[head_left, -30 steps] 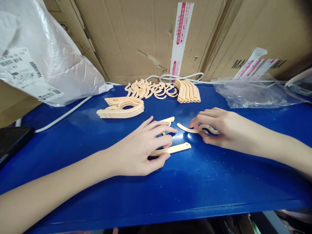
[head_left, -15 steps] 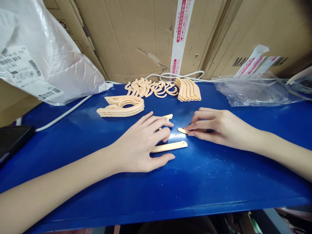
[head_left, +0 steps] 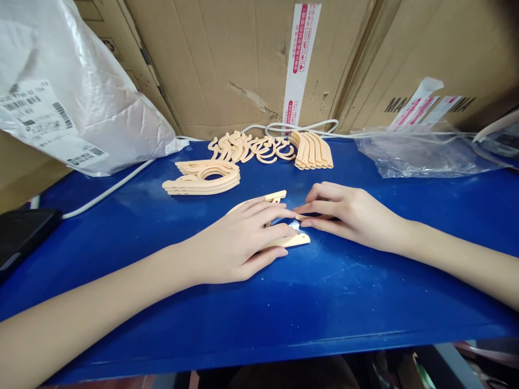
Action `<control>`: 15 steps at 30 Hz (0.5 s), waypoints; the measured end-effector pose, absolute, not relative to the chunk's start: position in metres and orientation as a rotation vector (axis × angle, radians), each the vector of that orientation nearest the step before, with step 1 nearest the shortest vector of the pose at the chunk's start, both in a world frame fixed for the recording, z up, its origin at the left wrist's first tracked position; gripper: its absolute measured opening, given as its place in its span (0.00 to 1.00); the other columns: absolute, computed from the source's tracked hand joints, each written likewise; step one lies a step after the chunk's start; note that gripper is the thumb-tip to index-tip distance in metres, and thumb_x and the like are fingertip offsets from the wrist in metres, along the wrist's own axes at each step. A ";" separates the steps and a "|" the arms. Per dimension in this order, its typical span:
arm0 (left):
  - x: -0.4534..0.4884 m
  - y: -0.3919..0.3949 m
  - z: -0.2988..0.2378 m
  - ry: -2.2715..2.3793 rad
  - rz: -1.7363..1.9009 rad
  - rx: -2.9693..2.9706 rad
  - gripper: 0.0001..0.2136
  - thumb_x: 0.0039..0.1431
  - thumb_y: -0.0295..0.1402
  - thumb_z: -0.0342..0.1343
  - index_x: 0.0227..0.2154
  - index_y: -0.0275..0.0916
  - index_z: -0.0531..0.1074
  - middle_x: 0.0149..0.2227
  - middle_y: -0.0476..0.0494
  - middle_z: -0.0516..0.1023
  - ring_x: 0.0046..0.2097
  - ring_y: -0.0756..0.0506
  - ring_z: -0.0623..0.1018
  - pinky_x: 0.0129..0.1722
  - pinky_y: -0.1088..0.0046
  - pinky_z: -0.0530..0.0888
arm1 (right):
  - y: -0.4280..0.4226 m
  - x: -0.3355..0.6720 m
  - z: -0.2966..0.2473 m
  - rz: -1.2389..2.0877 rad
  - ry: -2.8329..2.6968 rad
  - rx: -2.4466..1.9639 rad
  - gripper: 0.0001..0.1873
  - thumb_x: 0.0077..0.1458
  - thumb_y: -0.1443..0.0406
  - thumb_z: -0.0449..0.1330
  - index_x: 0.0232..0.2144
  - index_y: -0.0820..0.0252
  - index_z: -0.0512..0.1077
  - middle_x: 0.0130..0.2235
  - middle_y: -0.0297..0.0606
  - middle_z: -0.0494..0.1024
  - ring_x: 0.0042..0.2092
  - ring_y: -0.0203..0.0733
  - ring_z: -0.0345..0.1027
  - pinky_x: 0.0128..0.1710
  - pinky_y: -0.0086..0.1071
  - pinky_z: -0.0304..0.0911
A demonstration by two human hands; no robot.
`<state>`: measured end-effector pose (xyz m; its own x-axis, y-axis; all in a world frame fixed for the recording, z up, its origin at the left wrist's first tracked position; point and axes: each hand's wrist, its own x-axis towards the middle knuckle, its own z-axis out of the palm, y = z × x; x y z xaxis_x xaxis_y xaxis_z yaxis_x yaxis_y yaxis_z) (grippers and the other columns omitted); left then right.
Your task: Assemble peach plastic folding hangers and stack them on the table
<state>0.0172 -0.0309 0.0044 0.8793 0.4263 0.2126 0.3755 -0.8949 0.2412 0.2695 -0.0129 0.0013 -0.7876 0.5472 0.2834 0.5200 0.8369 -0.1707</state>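
My left hand point(head_left: 239, 243) lies over a peach plastic hanger piece point(head_left: 298, 240) on the blue table point(head_left: 170, 302), thumb and fingers closed round it; another end of the piece point(head_left: 276, 195) shows beyond the fingers. My right hand point(head_left: 348, 213) pinches a curved peach hook piece point(head_left: 302, 218) and holds its tip against the left fingertips. Most of the hook piece is hidden under the fingers. Behind the hands lie a stack of assembled hangers point(head_left: 203, 178), a heap of loose hooks point(head_left: 251, 148) and a row of arm pieces point(head_left: 313, 150).
A white plastic bag point(head_left: 65, 92) with labels sits at the back left, a clear bag point(head_left: 417, 154) at the back right. Cardboard boxes point(head_left: 243, 59) wall the rear. A white cable point(head_left: 105, 190) crosses the table; a black phone point(head_left: 20, 235) lies at the left edge.
My right hand slid left with the hook piece until it met the left fingers. My left hand closed its thumb onto the straight piece, which moved slightly up and right.
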 end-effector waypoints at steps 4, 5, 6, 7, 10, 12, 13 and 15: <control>0.016 -0.030 0.003 0.636 0.408 2.839 0.11 0.65 0.30 0.47 0.47 0.39 0.69 0.54 0.40 0.71 0.57 0.41 0.69 0.63 0.56 0.59 | -0.012 0.267 -0.001 0.171 -2.670 -0.801 0.13 0.65 0.63 0.50 0.41 0.62 0.72 0.38 0.43 0.72 0.39 0.40 0.67 0.38 0.34 0.65; 0.016 -0.030 0.002 0.641 0.417 2.834 0.09 0.64 0.30 0.47 0.45 0.38 0.69 0.53 0.40 0.72 0.56 0.42 0.70 0.63 0.56 0.59 | -0.012 0.267 -0.001 0.180 -2.670 -0.793 0.12 0.64 0.64 0.50 0.40 0.62 0.72 0.38 0.42 0.72 0.38 0.40 0.66 0.37 0.33 0.64; 0.016 -0.030 0.002 0.648 0.420 2.829 0.08 0.64 0.29 0.47 0.43 0.38 0.68 0.52 0.40 0.72 0.55 0.42 0.70 0.63 0.57 0.59 | -0.012 0.267 -0.001 0.188 -2.671 -0.784 0.10 0.63 0.65 0.50 0.39 0.62 0.71 0.38 0.42 0.72 0.38 0.40 0.66 0.37 0.33 0.64; 0.016 -0.030 0.002 0.652 0.425 2.824 0.07 0.64 0.29 0.47 0.42 0.38 0.68 0.52 0.40 0.72 0.55 0.42 0.70 0.63 0.57 0.59 | -0.012 0.267 -0.001 0.192 -2.673 -0.775 0.09 0.63 0.66 0.51 0.39 0.62 0.71 0.37 0.41 0.72 0.37 0.39 0.65 0.36 0.32 0.63; 0.016 -0.030 0.002 0.653 0.435 2.796 0.04 0.63 0.29 0.48 0.38 0.38 0.66 0.51 0.41 0.72 0.55 0.43 0.70 0.63 0.58 0.58 | -0.012 0.267 0.000 0.180 -2.684 -0.765 0.09 0.63 0.65 0.51 0.38 0.62 0.70 0.37 0.41 0.71 0.37 0.39 0.65 0.37 0.33 0.62; 0.016 -0.029 0.003 0.656 0.438 2.765 0.03 0.63 0.29 0.49 0.37 0.39 0.66 0.51 0.41 0.72 0.54 0.43 0.70 0.62 0.59 0.59 | -0.012 0.267 0.000 0.177 -2.680 -0.772 0.11 0.64 0.62 0.51 0.37 0.62 0.70 0.37 0.40 0.72 0.38 0.40 0.64 0.37 0.33 0.61; 0.016 -0.029 0.004 0.661 0.436 2.747 0.02 0.63 0.29 0.49 0.37 0.39 0.66 0.51 0.42 0.72 0.54 0.43 0.70 0.62 0.59 0.59 | -0.013 0.267 0.000 0.191 -2.672 -0.780 0.11 0.64 0.61 0.51 0.36 0.62 0.70 0.36 0.40 0.72 0.37 0.40 0.64 0.37 0.33 0.61; 0.017 -0.028 0.004 0.681 0.426 2.709 0.02 0.63 0.29 0.50 0.38 0.40 0.65 0.50 0.43 0.73 0.54 0.44 0.70 0.61 0.60 0.60 | -0.013 0.266 0.000 0.252 -2.648 -0.797 0.12 0.64 0.60 0.52 0.35 0.61 0.70 0.35 0.39 0.72 0.37 0.39 0.64 0.36 0.33 0.61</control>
<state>0.0167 -0.0278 0.0043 0.8423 0.4976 0.2070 0.4041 -0.8373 0.3684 0.2663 -0.0125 0.0002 -0.7751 0.5618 0.2893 0.4971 0.8247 -0.2698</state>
